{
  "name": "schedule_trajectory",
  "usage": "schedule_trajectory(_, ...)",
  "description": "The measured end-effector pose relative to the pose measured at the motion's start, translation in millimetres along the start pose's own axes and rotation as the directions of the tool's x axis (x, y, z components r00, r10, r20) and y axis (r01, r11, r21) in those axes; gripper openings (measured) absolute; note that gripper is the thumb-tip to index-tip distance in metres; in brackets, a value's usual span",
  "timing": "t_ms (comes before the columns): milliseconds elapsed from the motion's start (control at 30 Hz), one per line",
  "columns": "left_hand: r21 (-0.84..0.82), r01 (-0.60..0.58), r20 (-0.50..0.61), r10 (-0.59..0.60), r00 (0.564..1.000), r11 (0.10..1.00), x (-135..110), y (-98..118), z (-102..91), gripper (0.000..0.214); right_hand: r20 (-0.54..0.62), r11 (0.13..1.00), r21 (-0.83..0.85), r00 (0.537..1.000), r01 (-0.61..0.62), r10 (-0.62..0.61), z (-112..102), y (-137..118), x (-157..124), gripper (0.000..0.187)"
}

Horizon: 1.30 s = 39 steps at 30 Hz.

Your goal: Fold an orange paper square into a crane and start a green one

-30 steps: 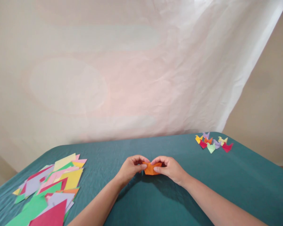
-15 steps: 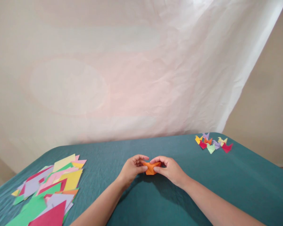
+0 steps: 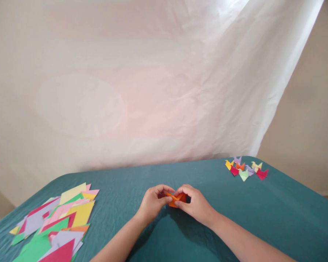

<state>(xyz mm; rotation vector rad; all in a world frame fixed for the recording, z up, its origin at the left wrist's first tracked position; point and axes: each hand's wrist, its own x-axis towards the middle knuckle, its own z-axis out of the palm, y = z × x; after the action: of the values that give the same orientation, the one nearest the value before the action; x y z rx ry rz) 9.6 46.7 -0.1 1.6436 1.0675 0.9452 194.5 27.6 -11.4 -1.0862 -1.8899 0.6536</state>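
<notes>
Between my two hands is a small folded piece of orange origami paper (image 3: 176, 200), held just above the green cloth near the table's middle. My left hand (image 3: 154, 199) pinches its left side with thumb and fingers. On the right side, my right hand (image 3: 193, 202) grips it the same way, thumb in front and fingers curled over the top. The two hands' fingertips nearly meet above the paper. Fingers hide part of the folds, so its exact shape cannot be made out.
Loose coloured paper sheets (image 3: 57, 225) lie in an overlapping pile at the left. Several small folded paper birds (image 3: 243, 175) sit together at the far right. A green cloth (image 3: 120, 189) covers the table, and a pale sheet (image 3: 153, 109) hangs behind it.
My hands have drawn closer together, and the orange paper's sides are bent inward, with less of it showing. The camera view has shifted slightly.
</notes>
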Motion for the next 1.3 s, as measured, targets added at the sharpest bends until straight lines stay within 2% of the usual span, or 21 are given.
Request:
schedule_trajectory(267, 0.149, -0.037, 0.035, 0.032, 0.999, 0.988, 0.8, -1.2, -4.9, 0.025, -0.012, 0.994, -0.077, 0.997, 0.073, -0.074, 3.4, 3.8, -1.5, 0.007)
schedule_trajectory(733, 0.191, -0.064, 0.109, 0.043, 0.993, 0.980, -2.7, -1.5, -6.1, 0.023, 0.039, 0.945, -0.266, 0.981, 0.192, -0.188, 3.8, 2.4, -4.8, 0.005)
schedule_trajectory(833, 0.281, -0.158, 0.139, 0.122, 0.983, 0.947, -2.8, 0.5, -8.3, 0.024, 0.060, 0.927, -0.307, 0.977, 0.215, -0.207, 3.8, 0.8, -5.5, 0.005)
schedule_trajectory(967, 0.418, -0.297, 0.202, 0.230, 0.952, 0.859, -2.7, 5.7, -12.1, 0.025, 0.062, 0.920, -0.326, 0.976, 0.218, -0.210, 3.9, 0.7, -5.9, 0.005)
schedule_trajectory(1300, 0.493, -0.395, 0.270, 0.294, 0.917, 0.775, -1.3, 1.0, -20.2, 0.020, 0.134, 0.921, -0.259, 0.955, 0.292, -0.265, 0.1, 7.7, -4.3, 0.012)
